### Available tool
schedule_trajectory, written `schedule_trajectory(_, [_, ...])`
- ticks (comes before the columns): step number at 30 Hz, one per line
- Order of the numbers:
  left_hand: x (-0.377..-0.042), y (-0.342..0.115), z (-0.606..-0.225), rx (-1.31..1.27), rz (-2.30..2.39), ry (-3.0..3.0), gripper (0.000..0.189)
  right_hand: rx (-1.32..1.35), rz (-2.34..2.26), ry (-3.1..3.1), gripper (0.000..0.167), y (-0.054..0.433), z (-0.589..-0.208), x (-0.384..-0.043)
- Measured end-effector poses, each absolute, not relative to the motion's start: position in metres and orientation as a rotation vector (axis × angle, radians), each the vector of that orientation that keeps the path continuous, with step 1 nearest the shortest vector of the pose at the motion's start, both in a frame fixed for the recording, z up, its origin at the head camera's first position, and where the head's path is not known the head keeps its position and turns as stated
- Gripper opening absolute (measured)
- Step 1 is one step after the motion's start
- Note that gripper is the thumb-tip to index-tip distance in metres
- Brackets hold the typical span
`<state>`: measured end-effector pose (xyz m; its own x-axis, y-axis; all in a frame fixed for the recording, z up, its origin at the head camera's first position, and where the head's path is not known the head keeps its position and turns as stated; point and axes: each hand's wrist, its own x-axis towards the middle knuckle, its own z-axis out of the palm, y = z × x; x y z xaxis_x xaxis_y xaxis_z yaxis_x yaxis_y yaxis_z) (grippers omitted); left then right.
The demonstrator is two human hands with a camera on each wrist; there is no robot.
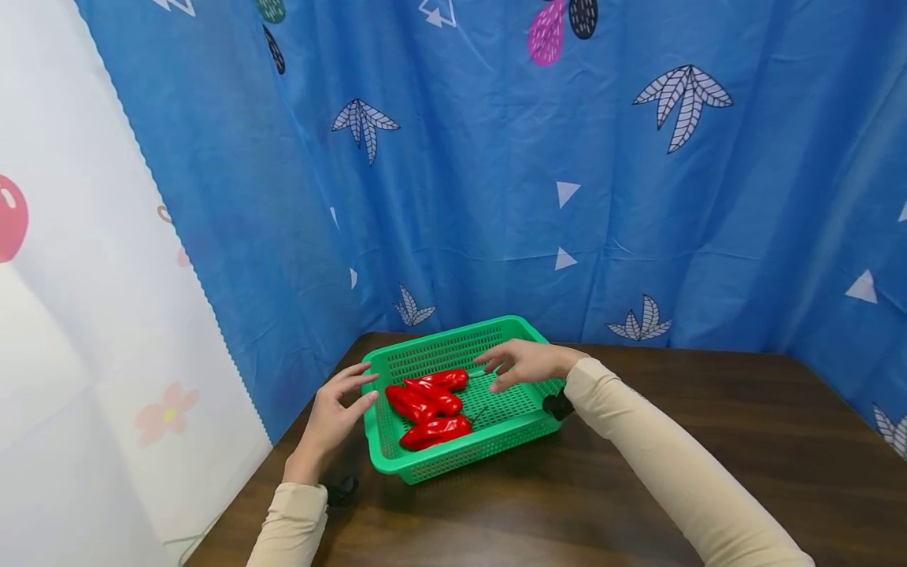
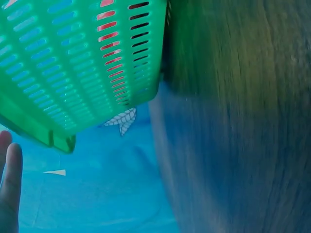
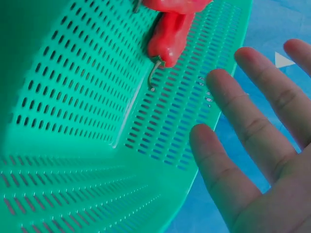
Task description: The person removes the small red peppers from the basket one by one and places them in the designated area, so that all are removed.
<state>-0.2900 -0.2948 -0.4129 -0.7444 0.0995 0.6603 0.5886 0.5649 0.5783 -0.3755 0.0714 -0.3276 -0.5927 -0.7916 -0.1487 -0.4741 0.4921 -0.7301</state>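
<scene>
Several glossy red peppers lie together in the left part of a green perforated plastic basket. My left hand is beside the basket's left rim with its fingers apart and nothing held; whether a fingertip touches the rim I cannot tell. Over the basket's right part hovers my right hand, fingers loosely bent and holding nothing. In the right wrist view a pepper with a green stem lies beyond the spread fingers. Only two fingertips show in the left wrist view, near the basket's outer wall.
The basket stands on a dark brown wooden table, near its back left corner. A blue patterned curtain hangs behind the table, and a white patterned cloth hangs on the left. Dark wrist mounts sit under both wrists.
</scene>
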Motion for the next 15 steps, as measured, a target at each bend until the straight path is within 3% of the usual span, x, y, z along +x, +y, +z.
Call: schedule_trajectory(15, [-0.289, -0.293, -0.427, -0.465, -1.215, -2.293, 0.032, -1.053, -0.761, 2.268, 0.058, 0.056, -0.319, -0.376])
